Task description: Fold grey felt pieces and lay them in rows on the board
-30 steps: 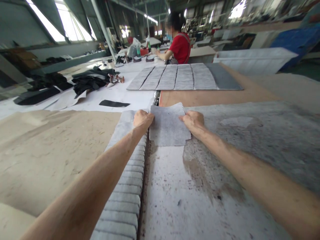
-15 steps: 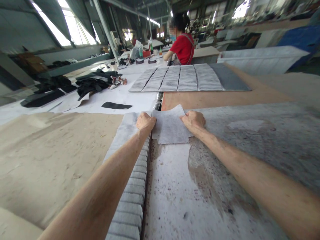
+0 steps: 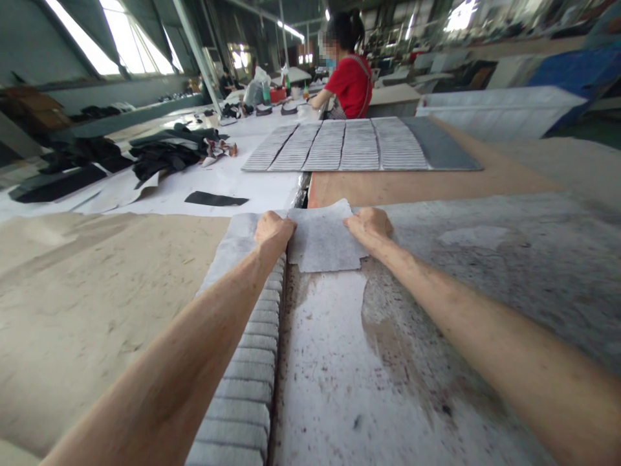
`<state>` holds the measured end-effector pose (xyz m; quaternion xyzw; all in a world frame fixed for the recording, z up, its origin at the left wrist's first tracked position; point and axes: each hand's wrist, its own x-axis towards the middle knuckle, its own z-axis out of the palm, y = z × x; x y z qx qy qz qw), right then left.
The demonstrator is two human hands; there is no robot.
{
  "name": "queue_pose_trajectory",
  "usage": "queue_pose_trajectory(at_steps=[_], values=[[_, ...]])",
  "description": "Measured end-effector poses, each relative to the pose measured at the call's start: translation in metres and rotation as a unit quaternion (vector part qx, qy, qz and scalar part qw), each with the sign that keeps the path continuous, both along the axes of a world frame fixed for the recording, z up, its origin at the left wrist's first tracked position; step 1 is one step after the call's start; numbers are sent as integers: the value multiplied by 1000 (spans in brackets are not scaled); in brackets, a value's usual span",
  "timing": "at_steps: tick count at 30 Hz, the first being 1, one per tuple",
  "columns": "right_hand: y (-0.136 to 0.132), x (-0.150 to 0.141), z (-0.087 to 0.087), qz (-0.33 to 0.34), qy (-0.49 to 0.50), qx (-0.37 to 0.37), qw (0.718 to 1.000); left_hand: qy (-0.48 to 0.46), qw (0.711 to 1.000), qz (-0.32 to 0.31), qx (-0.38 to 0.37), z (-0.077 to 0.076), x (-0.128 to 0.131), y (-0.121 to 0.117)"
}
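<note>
A thin light-grey sheet of fabric-like material [image 3: 323,241] is stretched between my hands above the stained work surface. My left hand [image 3: 274,229] is closed on its left edge, over the far end of a long row of overlapping grey pieces [image 3: 242,388]. My right hand [image 3: 371,228] is closed on the sheet's right edge, with the fingertips partly hidden. Another flat grey piece [image 3: 235,236] lies at the far end of the row, to the left of my left hand.
Ahead, a grey board [image 3: 444,142] carries several columns of layered strips. A black strip [image 3: 216,198] and dark fabric pieces [image 3: 169,152] lie on the white table at left. Brown paper [image 3: 97,310] covers the near left. A person in red [image 3: 350,85] works beyond.
The whole view has shifted slightly, so things appear a little further left and higher. Both hands keep their hold on the grey sheet, which stays in nearly the same place.
</note>
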<state>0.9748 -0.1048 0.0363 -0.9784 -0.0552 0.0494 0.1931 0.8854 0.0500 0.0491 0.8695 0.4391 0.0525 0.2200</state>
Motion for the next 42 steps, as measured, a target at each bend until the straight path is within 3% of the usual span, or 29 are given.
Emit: queue_pose_trajectory(at_steps=[8,34,42], values=[[2,7,2,-21,14,16,1000,7,1000,-4,12,-1,2,1],[-5,5,8,9,0,18,1000,10,999,-11,34,-4,5,-3],[1,-12,1,30,-122,10,992,-30,998,6,61,-15,5,-7]])
